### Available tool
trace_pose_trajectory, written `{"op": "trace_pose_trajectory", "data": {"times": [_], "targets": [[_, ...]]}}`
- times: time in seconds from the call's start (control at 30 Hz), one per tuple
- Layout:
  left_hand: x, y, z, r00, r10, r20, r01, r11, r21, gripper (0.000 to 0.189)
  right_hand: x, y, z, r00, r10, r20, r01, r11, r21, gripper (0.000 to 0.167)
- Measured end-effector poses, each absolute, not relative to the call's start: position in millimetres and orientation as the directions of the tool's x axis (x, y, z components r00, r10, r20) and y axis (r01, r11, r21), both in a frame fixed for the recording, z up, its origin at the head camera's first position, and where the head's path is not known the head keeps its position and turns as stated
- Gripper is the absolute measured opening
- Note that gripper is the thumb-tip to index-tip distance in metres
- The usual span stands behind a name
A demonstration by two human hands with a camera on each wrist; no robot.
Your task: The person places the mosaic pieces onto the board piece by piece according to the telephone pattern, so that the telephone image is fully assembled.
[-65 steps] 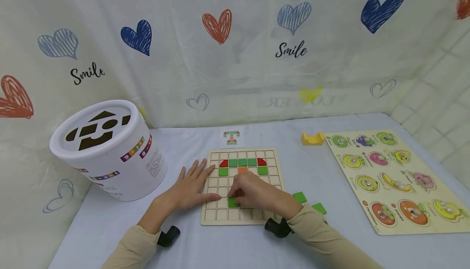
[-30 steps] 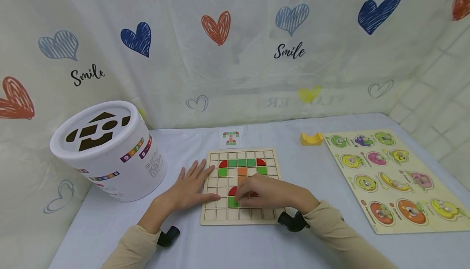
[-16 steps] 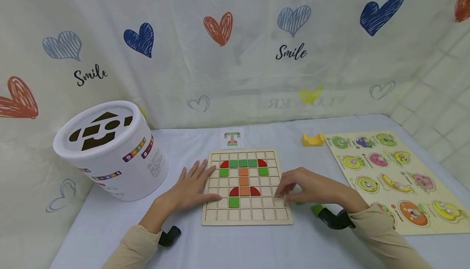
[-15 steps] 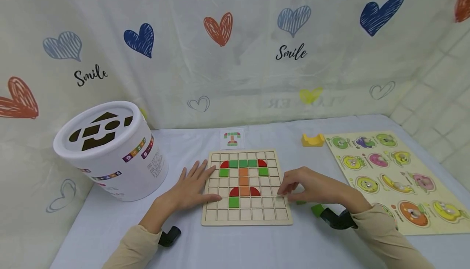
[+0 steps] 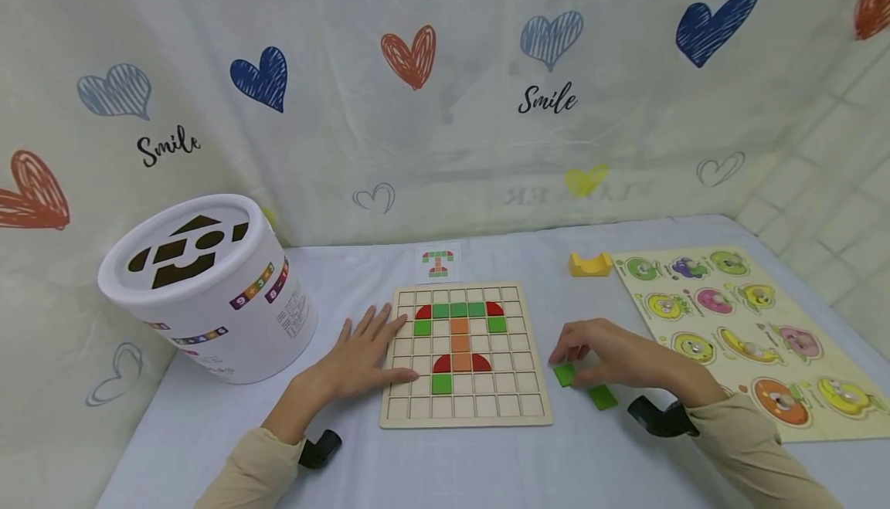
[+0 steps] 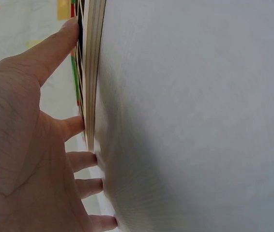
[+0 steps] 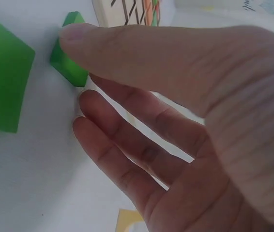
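My left hand (image 5: 361, 347) lies spread over the left edge of the wooden grid board (image 5: 501, 405); in the left wrist view its thumb (image 6: 54, 50) and a finger rest at the board's edge. Flat on the board sit red quarter-round, green and orange square tiles, among them a lower green tile (image 5: 441, 384). Right of the board, my right hand (image 5: 612, 351) pinches a small green square tile (image 5: 565, 374) between thumb and index finger at table level. In the right wrist view the thumb covers part of this tile (image 7: 71, 63). Another green tile (image 5: 602, 397) lies beside it.
A pattern card (image 5: 438, 262) lies behind the board. The white bucket (image 5: 229, 331) with a shape-hole lid stands left. A yellow arch block (image 5: 590, 264) and a fruit puzzle board (image 5: 737, 312) are at right. Black wrist cameras sit below both hands.
My right hand has gone from the board to the green tiles at its right, uncovering the orange column and red quarter-rounds. It now grips one green tile. The left hand stays put.
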State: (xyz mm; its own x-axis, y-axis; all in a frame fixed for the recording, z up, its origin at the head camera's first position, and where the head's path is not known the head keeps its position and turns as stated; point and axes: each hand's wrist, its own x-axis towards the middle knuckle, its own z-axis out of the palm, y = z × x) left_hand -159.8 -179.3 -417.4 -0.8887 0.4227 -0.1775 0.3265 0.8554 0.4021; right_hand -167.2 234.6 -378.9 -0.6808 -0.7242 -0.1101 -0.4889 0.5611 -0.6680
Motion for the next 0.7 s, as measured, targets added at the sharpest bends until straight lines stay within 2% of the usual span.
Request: {"op": "trace_pose_trajectory", "data": {"times": [0.3, 0.7], "targets": [[-160.0, -178.4, -416.8, -0.89, 0.412, -0.196, 0.317, 0.866, 0.386, 0.102, -167.5, 231.8, -380.5, -0.686, -0.717, -0.124, -0.499, 0.588, -0.636, 0.026], [-159.7, -178.2, -417.4, -0.891, 0.41, -0.194, 0.313, 0.866, 0.389, 0.102, -164.6, 232.6, -377.6, -0.698, -0.699, -0.154, -0.459, 0.602, -0.653, 0.025]]}}
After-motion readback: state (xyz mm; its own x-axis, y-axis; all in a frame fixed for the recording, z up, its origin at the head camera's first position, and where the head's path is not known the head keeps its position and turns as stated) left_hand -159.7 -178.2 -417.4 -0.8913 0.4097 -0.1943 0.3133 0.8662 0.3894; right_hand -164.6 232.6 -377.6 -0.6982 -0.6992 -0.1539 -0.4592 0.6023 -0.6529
